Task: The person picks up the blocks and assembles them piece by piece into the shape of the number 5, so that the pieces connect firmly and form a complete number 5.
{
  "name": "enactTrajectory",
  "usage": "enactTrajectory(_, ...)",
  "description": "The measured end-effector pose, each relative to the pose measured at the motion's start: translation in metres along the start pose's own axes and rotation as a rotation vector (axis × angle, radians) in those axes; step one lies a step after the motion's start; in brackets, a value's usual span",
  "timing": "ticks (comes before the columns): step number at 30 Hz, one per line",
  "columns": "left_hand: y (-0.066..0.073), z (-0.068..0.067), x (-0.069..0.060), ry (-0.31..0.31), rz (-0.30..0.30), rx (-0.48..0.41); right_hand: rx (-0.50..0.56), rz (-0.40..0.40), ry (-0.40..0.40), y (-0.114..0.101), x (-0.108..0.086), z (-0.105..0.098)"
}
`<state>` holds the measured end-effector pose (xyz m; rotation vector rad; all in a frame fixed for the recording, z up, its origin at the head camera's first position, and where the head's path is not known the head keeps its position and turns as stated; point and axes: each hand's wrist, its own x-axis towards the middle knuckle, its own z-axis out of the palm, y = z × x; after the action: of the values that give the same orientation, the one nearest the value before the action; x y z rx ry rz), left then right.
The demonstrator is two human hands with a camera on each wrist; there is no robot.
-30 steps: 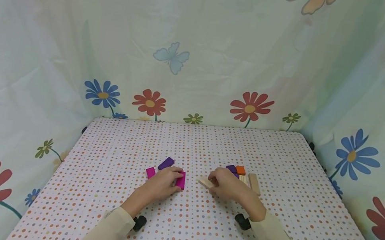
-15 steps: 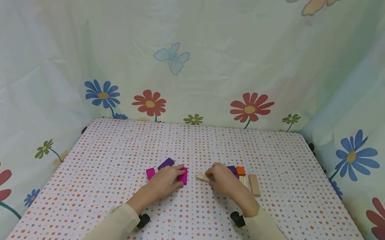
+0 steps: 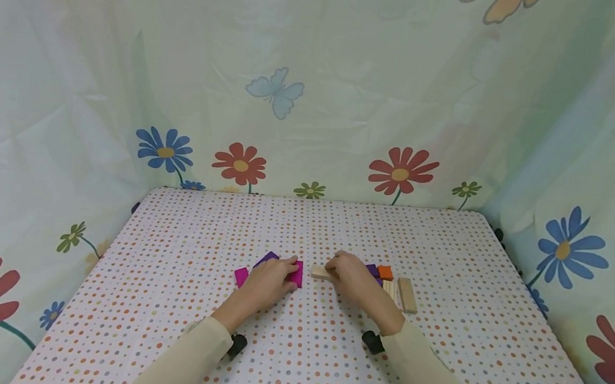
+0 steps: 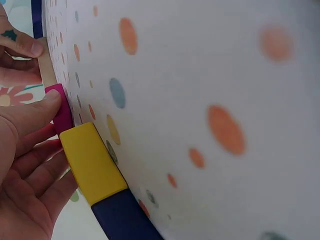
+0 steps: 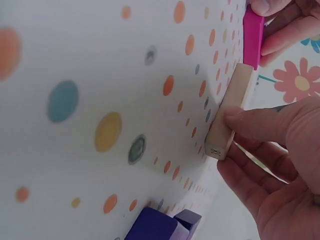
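Observation:
The left hand (image 3: 269, 279) pinches a magenta block (image 3: 298, 275) lying on the dotted tabletop. Thumb and fingers of the right hand (image 3: 355, 280) grip a plain wooden block (image 3: 320, 272), its far end pointing at the magenta one. In the head view a narrow gap separates these two blocks. The right wrist view shows the wooden block (image 5: 241, 82) with dark markings on its near end, close to the magenta block (image 5: 253, 37). A yellow block (image 4: 93, 162) and a dark blue block (image 4: 125, 217) lie beside the left hand in the left wrist view.
Left of the left hand are another magenta block (image 3: 241, 276) and a purple block (image 3: 268, 257). Right of the right hand lie purple blocks (image 3: 372, 270), an orange block (image 3: 385, 272), light ribbed pieces (image 3: 390, 289) and a wooden block (image 3: 407, 295). Patterned curtains surround the table.
Both hands have moved toward the table's far side and slightly closer together, carrying the magenta and wooden blocks along. The wooden block has turned from slanted to nearly crosswise.

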<state>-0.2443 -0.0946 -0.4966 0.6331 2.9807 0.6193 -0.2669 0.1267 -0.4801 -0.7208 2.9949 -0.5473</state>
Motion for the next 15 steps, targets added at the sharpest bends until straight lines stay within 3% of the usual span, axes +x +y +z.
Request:
enactTrajectory(7,-0.001,0.003,0.011,-0.002,-0.023,-0.01,0.009,0.018,-0.005,0.001,0.008,0.0)
enactTrajectory(15,-0.002,0.002,0.013,-0.009,-0.008,-0.037,0.018,0.006,0.017,0.003,0.017,0.005)
